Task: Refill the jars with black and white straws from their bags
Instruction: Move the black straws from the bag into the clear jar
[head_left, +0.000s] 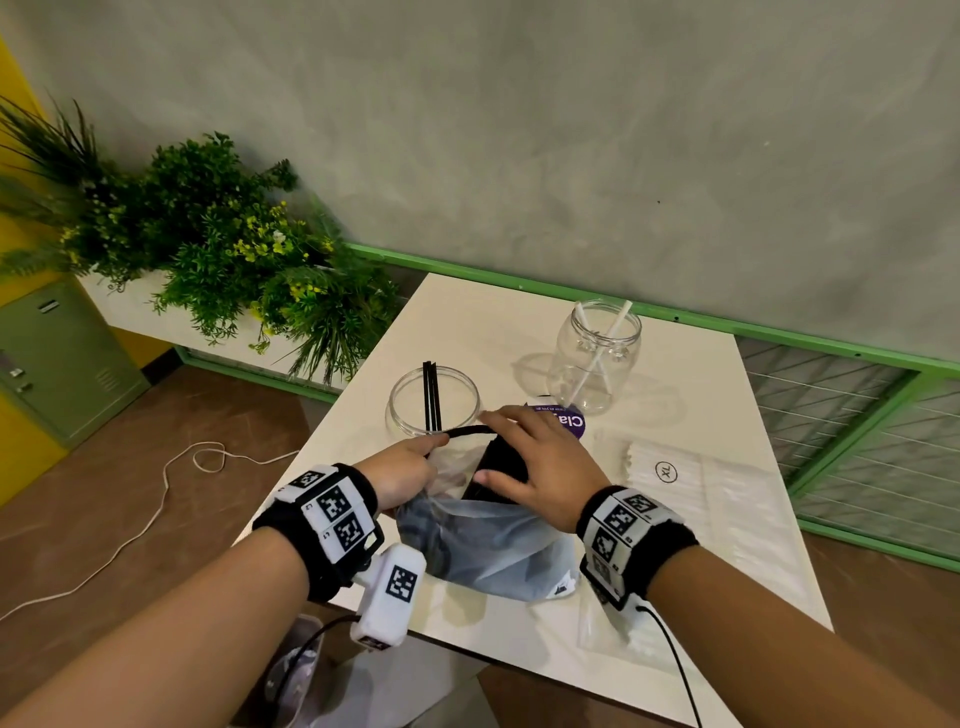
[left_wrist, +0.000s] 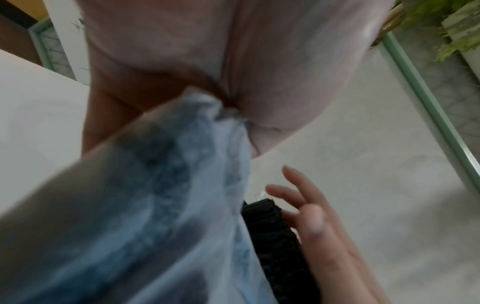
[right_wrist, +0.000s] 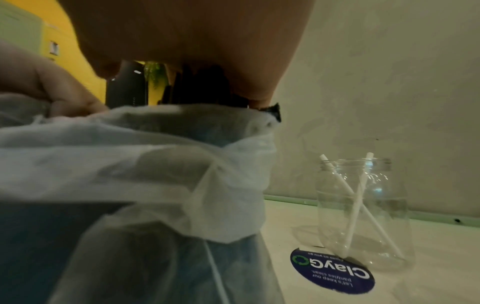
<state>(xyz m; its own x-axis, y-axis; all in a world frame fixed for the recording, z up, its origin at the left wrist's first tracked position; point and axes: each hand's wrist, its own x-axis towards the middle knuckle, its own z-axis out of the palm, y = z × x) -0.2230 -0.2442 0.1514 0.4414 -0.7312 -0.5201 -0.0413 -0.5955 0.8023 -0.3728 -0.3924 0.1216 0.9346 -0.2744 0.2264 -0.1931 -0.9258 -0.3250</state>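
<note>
At the table's near middle lies a translucent bag (head_left: 483, 540) of black straws (head_left: 498, 467). My left hand (head_left: 421, 460) pinches the edge of the bag's mouth (left_wrist: 207, 115). My right hand (head_left: 524, 447) grips the bundle of black straws (left_wrist: 267, 226) that sticks out of the mouth, fingers over it and thumb at its side. Just beyond stands a wide clear jar (head_left: 434, 400) holding a few black straws. A taller clear jar (head_left: 597, 358) with two white straws (right_wrist: 361, 205) stands further right. The bag of white straws (head_left: 691, 483) lies flat on the right.
A round purple sticker (head_left: 563, 421) lies on the white table (head_left: 467, 322) between the jars. Green plants (head_left: 234, 249) and a green rail (head_left: 779, 332) border the far side. A white cord (head_left: 156, 499) trails on the brown floor at left.
</note>
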